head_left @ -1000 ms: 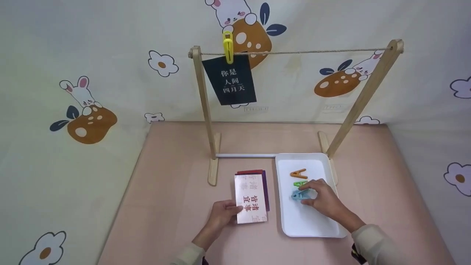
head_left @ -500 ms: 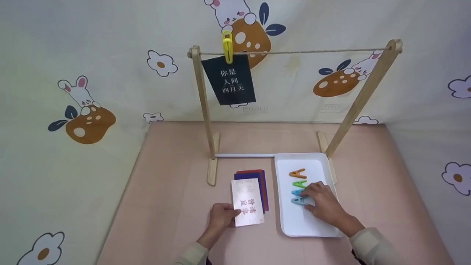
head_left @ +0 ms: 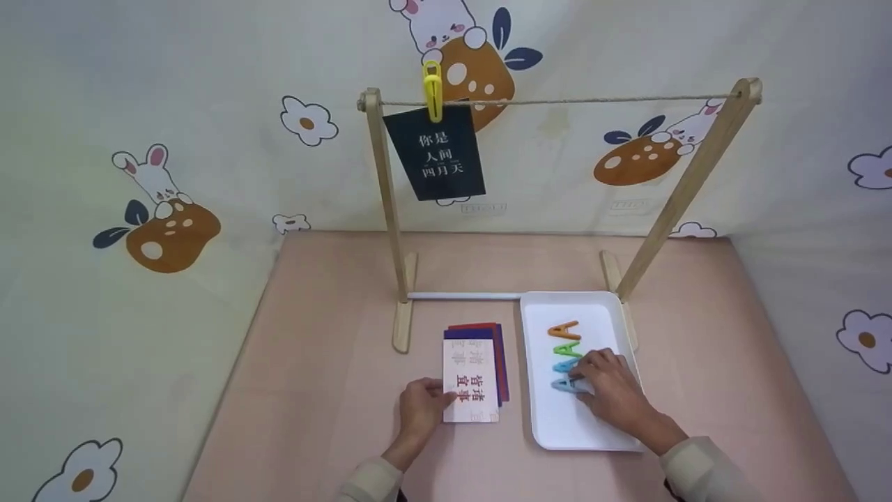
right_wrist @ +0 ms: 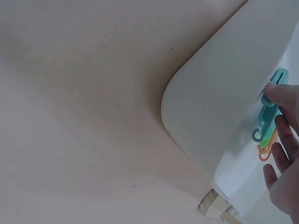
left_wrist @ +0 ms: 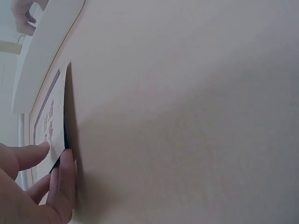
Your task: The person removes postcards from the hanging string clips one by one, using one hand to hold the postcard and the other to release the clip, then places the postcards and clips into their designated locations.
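In the head view my left hand point(head_left: 421, 413) pinches the left edge of a white card point(head_left: 479, 362) with red characters, thumb on top and fingers beneath. The card overlaps a blue card point(head_left: 460, 334) and a red card point(head_left: 481, 325). The left wrist view shows its near edge tilted up off the table. Over the white tray point(head_left: 582, 434), my right hand point(head_left: 614, 392) pinches a light blue clothespin point(head_left: 562, 385) between thumb and finger. Another blue clothespin point(head_left: 562, 364), a green clothespin point(head_left: 566, 348) and an orange clothespin point(head_left: 563, 330) lie just beyond it.
Behind the cards and tray stands a wooden rack point(head_left: 387, 202) with a rope point(head_left: 592, 100) strung across its top. A yellow clothespin point(head_left: 433, 94) holds a black card point(head_left: 446, 157) on the rope's left part. A white bar point(head_left: 463, 296) joins the rack's feet.
The light blue clothespin has come toward me in the tray, uncovering a second blue one. The white card has shifted slightly toward me, baring more of the blue card.
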Demonstrator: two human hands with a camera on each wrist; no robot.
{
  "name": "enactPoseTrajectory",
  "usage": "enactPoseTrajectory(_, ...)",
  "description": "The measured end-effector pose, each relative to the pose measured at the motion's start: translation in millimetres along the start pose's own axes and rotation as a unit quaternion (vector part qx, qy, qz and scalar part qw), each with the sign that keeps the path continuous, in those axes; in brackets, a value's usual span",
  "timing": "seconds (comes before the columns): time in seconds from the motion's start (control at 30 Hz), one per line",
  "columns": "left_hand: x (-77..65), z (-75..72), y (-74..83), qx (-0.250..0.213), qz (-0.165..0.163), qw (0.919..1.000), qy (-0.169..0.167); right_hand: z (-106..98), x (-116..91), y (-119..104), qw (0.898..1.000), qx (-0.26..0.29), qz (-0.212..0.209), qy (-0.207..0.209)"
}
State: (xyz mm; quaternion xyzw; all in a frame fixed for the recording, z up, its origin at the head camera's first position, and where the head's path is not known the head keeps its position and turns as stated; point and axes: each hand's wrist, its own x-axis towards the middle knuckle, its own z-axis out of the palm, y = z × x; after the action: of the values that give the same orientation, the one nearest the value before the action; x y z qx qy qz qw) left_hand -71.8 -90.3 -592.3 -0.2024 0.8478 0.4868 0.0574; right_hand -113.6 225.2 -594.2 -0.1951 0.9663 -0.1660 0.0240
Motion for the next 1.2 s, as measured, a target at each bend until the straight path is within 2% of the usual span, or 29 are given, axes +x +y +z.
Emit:
enactPoseTrajectory(0.13,-1.8,-2.2,0.5,0.005,0.014,0.9999,0.001,0.8,-0.2,-0.9,1.0,0.003,0.011,-0.005)
enactPoseTrajectory(0.4,-5.8,-9.0,-1.3,-0.001,-0.001,0.9998,-0.021,1.0,-3.0,-0.3,1.0,0.012,0.001,0.0)
enactPoseTrajectory(0.63,-7.4,-15.5,-9.6,-0.014,0.039,0.9986,-0.032,-6.8,-8.1,2.7,0.998,0.017,-0.03,0.049)
enactPoseTrajectory(0.8,-6.9,-20.5,-10.5,-0.014,0.048,0.9981,-0.036,-13.0,-7.2,-0.5,0.996,-0.004,-0.066,0.066)
enactPoseTrajectory(0.93,-5.3,-25.5,-6.2,-0.001,0.05,0.9978,-0.042,-15.8,-1.7,-6.6,0.989,-0.026,-0.122,0.075)
enactPoseTrajectory(1.03,-1.9,-31.7,1.5,-0.001,0.056,0.9976,-0.04,-20.2,6.3,-13.2,0.983,-0.045,-0.16,0.082)
enactPoseTrajectory(1.2,6.5,-45.8,22.7,-0.007,0.075,0.9966,-0.032,-38.4,22.1,-23.3,0.972,-0.075,-0.197,0.104)
